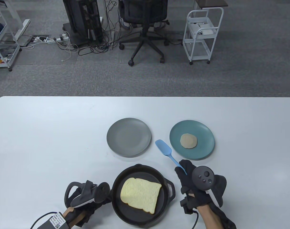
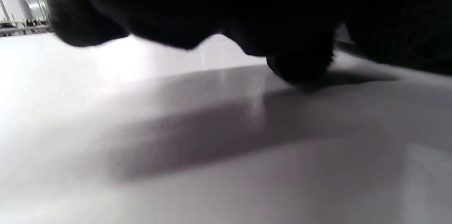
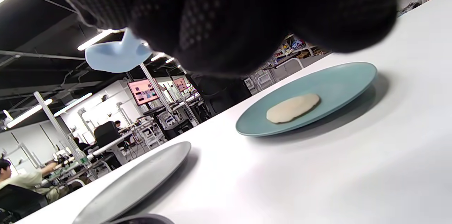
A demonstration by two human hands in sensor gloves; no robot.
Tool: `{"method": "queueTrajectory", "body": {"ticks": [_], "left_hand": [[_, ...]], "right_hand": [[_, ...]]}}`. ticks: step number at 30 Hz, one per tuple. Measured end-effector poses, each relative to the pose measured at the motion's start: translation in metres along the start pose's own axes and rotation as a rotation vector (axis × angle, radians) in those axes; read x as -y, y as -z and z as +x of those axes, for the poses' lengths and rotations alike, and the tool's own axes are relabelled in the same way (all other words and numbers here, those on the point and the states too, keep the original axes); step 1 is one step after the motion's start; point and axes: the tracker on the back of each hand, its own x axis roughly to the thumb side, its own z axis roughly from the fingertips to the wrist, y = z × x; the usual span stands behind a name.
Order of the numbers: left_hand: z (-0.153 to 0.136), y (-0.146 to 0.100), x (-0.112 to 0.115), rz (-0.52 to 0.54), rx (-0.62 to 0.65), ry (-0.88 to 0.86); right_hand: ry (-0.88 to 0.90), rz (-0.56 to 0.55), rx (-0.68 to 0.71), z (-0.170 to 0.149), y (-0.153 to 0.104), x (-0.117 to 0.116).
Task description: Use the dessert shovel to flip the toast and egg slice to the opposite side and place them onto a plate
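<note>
- Toast: pale yellow slice lying flat in the black skillet.
- Egg slice: round, beige, flat on the teal plate.
- Dessert shovel: light blue, blade between the teal plate and the empty grey plate.

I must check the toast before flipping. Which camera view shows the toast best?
The table view: the toast lies fully visible in the black pan, seen from above. The left wrist view shows only glove and table; the right wrist view shows the plates, not the toast.
</note>
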Motion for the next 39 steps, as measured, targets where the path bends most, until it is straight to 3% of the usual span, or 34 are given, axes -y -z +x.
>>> {"method": "queueTrajectory", "body": {"ticks": [9,14,18,25,31,35,37,39], "left_hand": [[-0.023,-0.006,-0.015,0.145,-0.087,-0.049],[-0.034,-0.011,-0.027,0.192,-0.130,-0.047],[-0.036,-0.014,-0.034,0.190,-0.171,-0.012],[-0.035,-0.018,-0.037,0.197,-0.203,0.031],[-0.030,-0.020,-0.040,0.238,-0.203,0.025],[-0.023,-0.024,-0.042,0.274,-0.192,0.032],[-0.030,-0.023,-0.041,0.249,-0.207,-0.050],[-0.038,-0.022,-0.041,0.222,-0.205,-0.080]], "right_hand": [[-0.016,-0.017,-0.078,-0.018,0.006,-0.005],[-0.049,-0.039,0.049,-0.001,0.001,0.008],[-0.169,0.029,0.208,0.021,-0.007,0.006],[-0.473,0.108,0.258,0.047,-0.019,-0.009],[-0.592,0.061,0.238,0.069,-0.031,-0.004],[-0.724,0.021,0.302,0.084,-0.042,-0.013],[-0.703,0.003,0.322,0.081,-0.041,-0.017],[-0.549,0.054,0.314,0.069,-0.032,-0.017]]}}
